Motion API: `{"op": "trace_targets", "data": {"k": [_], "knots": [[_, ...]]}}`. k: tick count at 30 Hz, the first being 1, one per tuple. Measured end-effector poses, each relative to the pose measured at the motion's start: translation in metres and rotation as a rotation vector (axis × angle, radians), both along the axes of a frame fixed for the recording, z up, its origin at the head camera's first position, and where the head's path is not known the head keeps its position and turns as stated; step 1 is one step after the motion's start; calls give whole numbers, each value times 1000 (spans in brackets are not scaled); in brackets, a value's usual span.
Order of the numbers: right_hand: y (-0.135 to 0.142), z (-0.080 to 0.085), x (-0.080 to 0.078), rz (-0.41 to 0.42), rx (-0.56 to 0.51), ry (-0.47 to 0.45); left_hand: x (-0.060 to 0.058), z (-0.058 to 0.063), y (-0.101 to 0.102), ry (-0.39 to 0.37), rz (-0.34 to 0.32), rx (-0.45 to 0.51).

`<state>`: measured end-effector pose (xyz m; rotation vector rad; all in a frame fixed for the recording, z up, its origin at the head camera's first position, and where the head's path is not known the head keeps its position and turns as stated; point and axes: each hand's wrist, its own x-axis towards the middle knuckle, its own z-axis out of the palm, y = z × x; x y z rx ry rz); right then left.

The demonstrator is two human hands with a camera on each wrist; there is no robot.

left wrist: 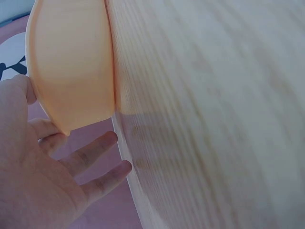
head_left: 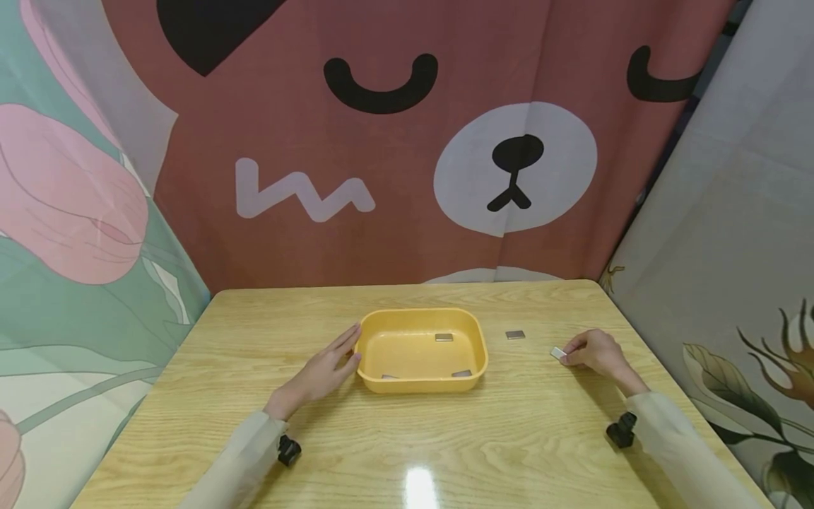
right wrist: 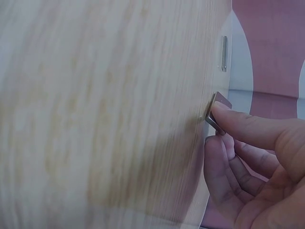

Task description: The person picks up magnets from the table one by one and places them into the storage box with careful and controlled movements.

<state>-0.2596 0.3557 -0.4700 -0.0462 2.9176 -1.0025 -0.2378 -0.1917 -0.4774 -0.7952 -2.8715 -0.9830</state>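
A yellow plastic basin point(head_left: 422, 385) stands on the table, its side wall point(left wrist: 74, 62) filling the upper left of the left wrist view. My left hand point(head_left: 321, 371) touches the basin's left rim with thumb and fingertips, the other fingers point(left wrist: 102, 181) spread loosely below. My right hand point(head_left: 598, 353) pinches a small silvery rectangular metal plate point(head_left: 557, 353) between thumb and fingertips, close over the table to the basin's right. In the right wrist view this plate point(right wrist: 217, 110) is tilted. Another such plate point(head_left: 515, 335) lies flat between basin and right hand.
Inside the basin lie small metal plates: one near the back wall point(head_left: 444, 337), one at the front right point(head_left: 461, 373), one at the front left point(head_left: 389, 377). A wooden table point(head_left: 356, 452) carries everything. Printed curtains point(head_left: 394, 247) hang behind and beside it.
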Motion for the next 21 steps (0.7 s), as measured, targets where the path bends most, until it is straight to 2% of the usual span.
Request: {"op": "trace_targets", "data": {"k": [15,21], "knots": [[-2,-3,-1,6,-61,-15,1,-1,0,-2,1,-1],[-5,-1,-2,19,-68,14,1,1,0,-1,-2,8]]}}
